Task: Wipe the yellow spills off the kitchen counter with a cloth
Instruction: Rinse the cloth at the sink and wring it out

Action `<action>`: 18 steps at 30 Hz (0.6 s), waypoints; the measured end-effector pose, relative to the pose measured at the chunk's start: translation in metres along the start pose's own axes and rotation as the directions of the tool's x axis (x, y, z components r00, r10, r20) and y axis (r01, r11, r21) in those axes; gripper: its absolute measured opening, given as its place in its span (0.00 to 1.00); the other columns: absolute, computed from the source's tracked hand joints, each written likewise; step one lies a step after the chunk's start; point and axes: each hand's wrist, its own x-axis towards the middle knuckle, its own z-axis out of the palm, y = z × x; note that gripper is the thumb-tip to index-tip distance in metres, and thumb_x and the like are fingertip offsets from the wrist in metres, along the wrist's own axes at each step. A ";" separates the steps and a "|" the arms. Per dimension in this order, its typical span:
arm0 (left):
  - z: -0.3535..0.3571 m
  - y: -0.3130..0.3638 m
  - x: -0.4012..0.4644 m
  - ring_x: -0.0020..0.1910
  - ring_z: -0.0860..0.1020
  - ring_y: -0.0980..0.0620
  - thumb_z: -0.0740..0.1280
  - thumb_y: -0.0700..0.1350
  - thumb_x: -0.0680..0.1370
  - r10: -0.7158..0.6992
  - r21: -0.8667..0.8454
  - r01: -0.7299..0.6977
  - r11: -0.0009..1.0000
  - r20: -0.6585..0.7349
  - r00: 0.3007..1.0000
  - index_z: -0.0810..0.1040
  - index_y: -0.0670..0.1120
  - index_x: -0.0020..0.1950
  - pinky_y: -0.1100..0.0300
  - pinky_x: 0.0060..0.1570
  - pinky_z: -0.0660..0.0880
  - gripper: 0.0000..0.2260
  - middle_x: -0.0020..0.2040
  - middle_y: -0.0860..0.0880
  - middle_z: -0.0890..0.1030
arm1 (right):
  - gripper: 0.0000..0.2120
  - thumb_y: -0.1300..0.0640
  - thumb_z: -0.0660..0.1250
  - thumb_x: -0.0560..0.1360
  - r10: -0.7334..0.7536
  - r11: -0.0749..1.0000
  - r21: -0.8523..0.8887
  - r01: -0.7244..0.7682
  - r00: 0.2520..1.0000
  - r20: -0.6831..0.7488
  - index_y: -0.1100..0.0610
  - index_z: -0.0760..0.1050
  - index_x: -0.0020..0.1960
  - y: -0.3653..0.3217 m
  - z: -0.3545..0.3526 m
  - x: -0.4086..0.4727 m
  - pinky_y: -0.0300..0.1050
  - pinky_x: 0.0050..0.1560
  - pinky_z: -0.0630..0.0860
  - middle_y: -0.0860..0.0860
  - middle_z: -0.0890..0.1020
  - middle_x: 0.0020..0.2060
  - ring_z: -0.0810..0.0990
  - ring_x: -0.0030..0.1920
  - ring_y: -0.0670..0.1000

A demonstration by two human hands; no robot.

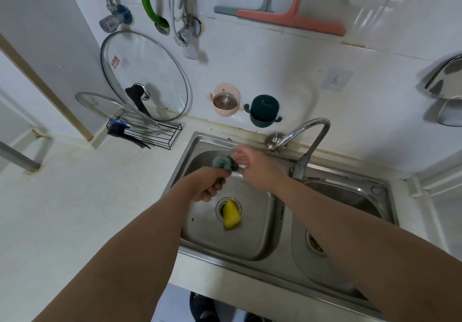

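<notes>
Over the left basin of the steel sink (200,139), my left hand (208,184) is shut on a bunched grey-green cloth (223,163) that sticks up out of the fist. My right hand (252,166) is blurred just to the right of the cloth, fingers spread and touching or nearly touching its top. A yellow sponge (232,214) lies on the drain of that basin, below both hands. The white counter (87,209) stretches to the left of the sink; I see no yellow spill on it from here.
A curved tap (303,134) arches over the divider between the two basins. A wire rack (147,131) with glass lids stands at the back left. Pink and dark green cups (265,110) hang on the tiled wall. A metal pipe (17,158) crosses the far left.
</notes>
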 end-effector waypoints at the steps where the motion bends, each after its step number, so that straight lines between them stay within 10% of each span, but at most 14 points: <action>1: -0.003 0.005 -0.006 0.26 0.62 0.55 0.65 0.53 0.79 0.000 -0.054 0.002 0.999 0.043 0.999 0.73 0.48 0.40 0.63 0.25 0.56 0.12 0.31 0.51 0.70 | 0.37 0.71 0.65 0.75 -0.096 0.986 -0.133 0.100 0.995 0.042 0.49 0.62 0.79 -0.004 0.002 -0.004 0.42 0.58 0.78 0.47 0.77 0.66 0.77 0.64 0.47; 7: -0.007 0.026 -0.032 0.26 0.54 0.53 0.55 0.51 0.71 0.089 -0.183 -0.007 0.983 0.441 0.893 0.66 0.51 0.30 0.64 0.27 0.50 0.10 0.26 0.52 0.63 | 0.46 0.71 0.69 0.71 -0.427 0.783 -0.446 0.434 0.896 0.121 0.53 0.52 0.83 -0.009 0.021 0.005 0.47 0.68 0.73 0.54 0.64 0.77 0.69 0.72 0.54; 11: -0.011 0.021 -0.033 0.25 0.54 0.54 0.54 0.48 0.73 0.074 -0.161 0.028 0.987 0.594 0.801 0.67 0.51 0.31 0.65 0.26 0.50 0.11 0.27 0.54 0.64 | 0.34 0.64 0.69 0.71 -0.507 0.600 -0.624 0.500 0.841 0.188 0.59 0.65 0.76 -0.009 0.017 0.022 0.49 0.59 0.77 0.56 0.74 0.64 0.74 0.60 0.55; 15: -0.007 0.031 -0.036 0.26 0.57 0.54 0.67 0.43 0.76 -0.036 0.214 -0.036 0.976 0.326 0.945 0.69 0.48 0.33 0.62 0.26 0.54 0.12 0.28 0.51 0.65 | 0.07 0.54 0.69 0.75 -0.394 0.424 -0.806 0.412 0.886 0.245 0.54 0.77 0.52 -0.020 0.006 0.028 0.47 0.37 0.73 0.51 0.80 0.44 0.80 0.43 0.55; 18: 0.001 0.045 -0.039 0.30 0.70 0.51 0.70 0.42 0.75 0.207 0.682 -0.185 0.708 0.050 0.977 0.78 0.40 0.45 0.57 0.32 0.69 0.05 0.33 0.49 0.73 | 0.06 0.51 0.65 0.76 -0.190 0.381 -0.875 0.299 0.951 0.242 0.51 0.77 0.43 -0.035 0.002 0.030 0.43 0.33 0.75 0.47 0.79 0.34 0.80 0.35 0.51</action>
